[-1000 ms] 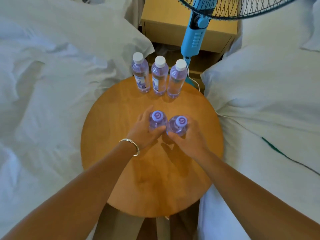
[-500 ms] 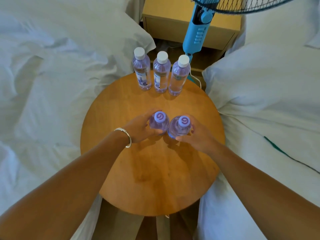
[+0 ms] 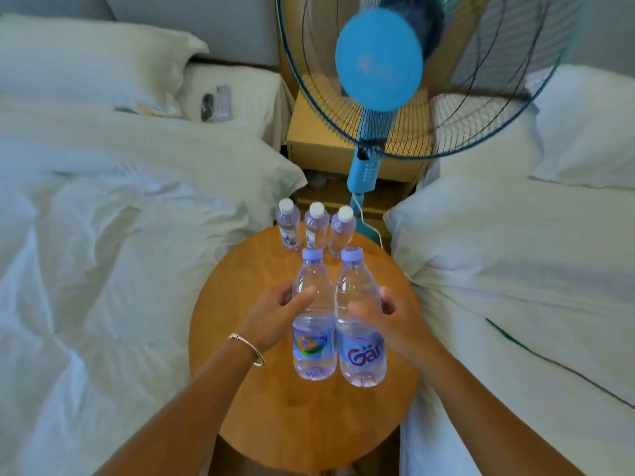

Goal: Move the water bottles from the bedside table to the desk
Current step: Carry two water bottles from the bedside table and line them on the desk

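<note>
Held bottles: two clear water bottles with lilac caps, the left bottle [image 3: 314, 317] and the right bottle [image 3: 360, 324], side by side and just touching, above the round wooden worktop [image 3: 240, 338].
Axis: both long axes run near upright, caps tipped away from the camera toward the fan, bases nearest the viewer.
Left grip: the left hand [image 3: 275, 314] curls round the left bottle's upper body, thumb across the front.
Right grip: the right hand [image 3: 395, 321] wraps the right bottle at the same height, thumb in front.
Waiting bottles: three white-capped bottles [image 3: 316, 228] stand upright in a row at the worktop's far edge.
Wrist: a metal bangle [image 3: 245, 348] on the left arm.
Surroundings: white beds [image 3: 103, 235] flank the worktop on both sides; a blue standing fan [image 3: 378, 70] rises beyond, before a wooden nightstand [image 3: 309, 139].
</note>
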